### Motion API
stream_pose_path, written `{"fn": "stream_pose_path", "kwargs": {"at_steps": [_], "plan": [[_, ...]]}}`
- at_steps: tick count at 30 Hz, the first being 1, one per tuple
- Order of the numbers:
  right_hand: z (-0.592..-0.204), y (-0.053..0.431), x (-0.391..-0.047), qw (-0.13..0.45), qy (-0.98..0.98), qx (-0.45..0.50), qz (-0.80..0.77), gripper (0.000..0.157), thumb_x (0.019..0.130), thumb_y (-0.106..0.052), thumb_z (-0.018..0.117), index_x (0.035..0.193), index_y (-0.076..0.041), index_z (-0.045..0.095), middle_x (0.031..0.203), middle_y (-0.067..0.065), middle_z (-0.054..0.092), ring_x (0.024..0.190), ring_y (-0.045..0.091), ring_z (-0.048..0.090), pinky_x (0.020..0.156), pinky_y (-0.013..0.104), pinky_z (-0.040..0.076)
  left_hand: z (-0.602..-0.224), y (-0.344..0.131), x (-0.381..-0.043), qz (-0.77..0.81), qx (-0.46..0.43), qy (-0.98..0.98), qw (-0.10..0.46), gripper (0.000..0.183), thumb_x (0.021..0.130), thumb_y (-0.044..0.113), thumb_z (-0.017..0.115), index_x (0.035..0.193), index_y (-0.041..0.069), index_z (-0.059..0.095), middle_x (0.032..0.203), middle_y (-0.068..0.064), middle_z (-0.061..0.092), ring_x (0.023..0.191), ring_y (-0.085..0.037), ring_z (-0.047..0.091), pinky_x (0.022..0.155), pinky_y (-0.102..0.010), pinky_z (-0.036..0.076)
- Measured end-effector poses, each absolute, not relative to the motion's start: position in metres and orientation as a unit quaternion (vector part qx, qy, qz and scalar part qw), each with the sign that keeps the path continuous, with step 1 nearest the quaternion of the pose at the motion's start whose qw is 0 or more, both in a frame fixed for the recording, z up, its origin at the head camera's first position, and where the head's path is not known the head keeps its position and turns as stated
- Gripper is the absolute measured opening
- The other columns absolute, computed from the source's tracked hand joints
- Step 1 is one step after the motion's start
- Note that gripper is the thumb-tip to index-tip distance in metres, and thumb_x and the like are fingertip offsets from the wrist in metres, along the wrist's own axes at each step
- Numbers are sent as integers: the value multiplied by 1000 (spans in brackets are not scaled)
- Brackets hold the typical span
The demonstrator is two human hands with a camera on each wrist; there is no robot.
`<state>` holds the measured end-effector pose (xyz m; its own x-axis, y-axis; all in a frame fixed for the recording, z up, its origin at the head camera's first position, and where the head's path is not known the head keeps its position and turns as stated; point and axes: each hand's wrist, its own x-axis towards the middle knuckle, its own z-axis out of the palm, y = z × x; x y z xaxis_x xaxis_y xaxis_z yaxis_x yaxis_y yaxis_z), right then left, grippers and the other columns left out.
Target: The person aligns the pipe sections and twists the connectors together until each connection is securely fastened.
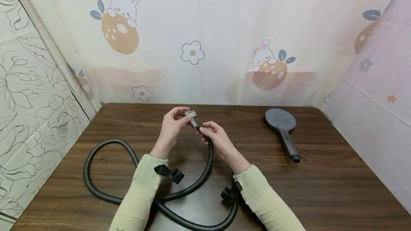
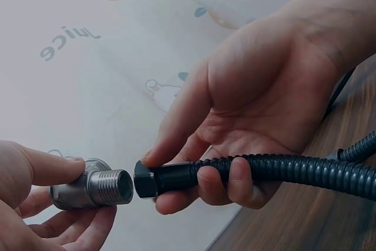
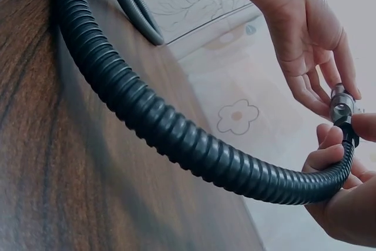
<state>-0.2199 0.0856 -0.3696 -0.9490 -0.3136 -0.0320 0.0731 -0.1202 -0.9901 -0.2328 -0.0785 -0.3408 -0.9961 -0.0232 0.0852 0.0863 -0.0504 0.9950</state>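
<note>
My left hand point(image 1: 169, 128) pinches a silver metal threaded fitting point(image 2: 108, 185) between thumb and fingers. Opposite it, my right hand point(image 1: 221, 142) grips the end of a black ribbed shower hose point(image 2: 305, 170), with the thumb by its black end nut point(image 2: 145, 180). In the left wrist view the fitting's threaded mouth faces the nut, almost in line, with a narrow gap between them. Both are held above the far half of the table. From the right hand the hose curves down and loops across the tabletop, passing under the left forearm.
A grey shower head point(image 1: 280, 120) with a round face lies at the table's right, handle towards the near side. The brown wooden table point(image 1: 334, 174) meets a printed curtain point(image 1: 218, 77) at its far edge. Black camera mounts sit on both wrists.
</note>
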Motion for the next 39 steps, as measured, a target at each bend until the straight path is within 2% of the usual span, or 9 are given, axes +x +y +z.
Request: {"fn": "stream_pose_path", "kwargs": {"at_steps": [3,9,13,26,34,39], "plan": [[-369,85,-220,128,651,-93,-743,16,92,-12,53,104,-3,49,89,6,65,64,10,51,58,21,42,-341,-78,-233,-727,-21,-685,39,33,84,9,65,115,1,57,105,-12,56,86,-14,58,79,-33,53],[-369,82,-219,127,647,-99,-745,13,92,-9,51,104,-3,49,82,-3,65,63,9,50,57,21,41,-341,-77,-233,-731,-19,-681,39,31,83,8,65,113,2,58,107,-12,55,87,-13,59,82,-37,53],[-369,81,-219,122,649,-100,-744,13,92,-9,51,103,-3,49,80,-4,65,62,9,50,57,21,41,-342,-76,-233,-731,-22,-680,41,34,83,6,64,116,-1,56,108,-12,55,87,-13,59,82,-37,52],[-368,79,-218,125,650,-95,-744,15,91,-9,53,104,-1,50,89,8,67,62,9,50,56,19,42,-341,-76,-232,-730,-23,-682,45,30,83,5,64,112,1,58,106,-12,56,85,-12,58,85,-42,51],[-368,81,-218,134,648,-102,-743,15,92,-12,53,105,-4,50,84,-1,68,62,8,50,56,19,42,-343,-74,-233,-723,-26,-689,43,35,83,7,64,116,-2,55,107,-12,55,85,-12,58,86,-44,50],[-368,82,-218,141,642,-102,-747,17,93,-17,51,106,-4,50,84,-2,68,62,8,50,57,19,42,-344,-73,-233,-723,-23,-689,45,34,83,7,65,115,-1,56,106,-12,55,85,-11,57,86,-44,50]]}}
